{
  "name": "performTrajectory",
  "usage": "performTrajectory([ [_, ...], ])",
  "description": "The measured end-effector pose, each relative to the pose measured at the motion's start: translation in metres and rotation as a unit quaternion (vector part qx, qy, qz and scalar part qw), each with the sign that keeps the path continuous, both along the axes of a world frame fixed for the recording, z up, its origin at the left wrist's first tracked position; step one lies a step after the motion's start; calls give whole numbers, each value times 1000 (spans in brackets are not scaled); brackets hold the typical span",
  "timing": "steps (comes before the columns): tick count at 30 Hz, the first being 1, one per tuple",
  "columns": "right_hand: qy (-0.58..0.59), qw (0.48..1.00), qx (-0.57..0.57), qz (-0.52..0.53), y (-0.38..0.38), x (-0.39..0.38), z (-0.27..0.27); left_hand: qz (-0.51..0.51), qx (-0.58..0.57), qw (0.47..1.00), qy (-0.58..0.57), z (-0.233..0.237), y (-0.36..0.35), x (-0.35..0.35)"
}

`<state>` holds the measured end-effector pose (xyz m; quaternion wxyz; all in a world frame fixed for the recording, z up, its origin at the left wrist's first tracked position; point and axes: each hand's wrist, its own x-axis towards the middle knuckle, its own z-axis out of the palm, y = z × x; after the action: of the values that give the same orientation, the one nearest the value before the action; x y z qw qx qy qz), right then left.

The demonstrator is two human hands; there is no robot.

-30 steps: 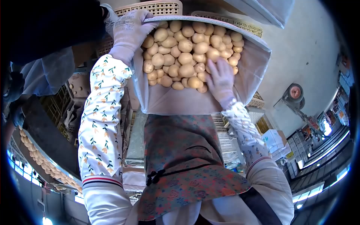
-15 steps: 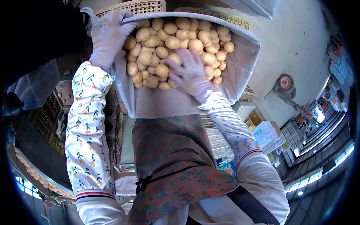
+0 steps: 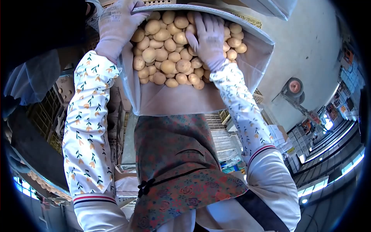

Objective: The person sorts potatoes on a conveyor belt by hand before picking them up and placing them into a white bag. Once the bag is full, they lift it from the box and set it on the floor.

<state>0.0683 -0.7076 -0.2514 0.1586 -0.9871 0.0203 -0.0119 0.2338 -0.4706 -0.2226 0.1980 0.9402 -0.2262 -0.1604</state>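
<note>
A light-coloured, lined box (image 3: pixel 181 98) holds a pile of round, tan, potato-like pieces (image 3: pixel 168 66). My gloved left hand (image 3: pixel 120 27) grips the box's far rim at its left corner, thumb over the edge. On the right part of the pile lies my gloved right hand (image 3: pixel 209 38), palm down with the fingers pointing at the far rim and the thumb apart. Pieces beneath its palm are hidden. Both forearms wear white sleeves with a flower print.
Yellow perforated crates (image 3: pixel 247 19) show behind the box. A wheeled cart (image 3: pixel 294 87) stands on the floor at right, with stacked cartons (image 3: pixel 276 135) lower down. A dark-clothed person (image 3: pixel 42 27) is at upper left.
My right hand has moved up and to the right over the pile, and pieces in the middle are uncovered. The box and my left hand sit slightly higher in view.
</note>
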Motion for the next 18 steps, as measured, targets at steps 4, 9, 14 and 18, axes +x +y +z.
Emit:
performTrajectory([
  [4, 17, 999, -33, -32, -22, -88, 14, -7, -12, 999, -40, -7, 2, 1],
  [9, 36, 996, -11, -78, 12, -123, 53, 23, -60, 998, 19, -7, 1, 2],
  [14, 127, 983, 119, 59, 107, -53, 29, 13, -42, 999, 15, 0, -1, 0],
  [18, 132, 971, 59, 188, 65, -95, 7, 2, -44, 999, -6, -2, -2, 2],
])
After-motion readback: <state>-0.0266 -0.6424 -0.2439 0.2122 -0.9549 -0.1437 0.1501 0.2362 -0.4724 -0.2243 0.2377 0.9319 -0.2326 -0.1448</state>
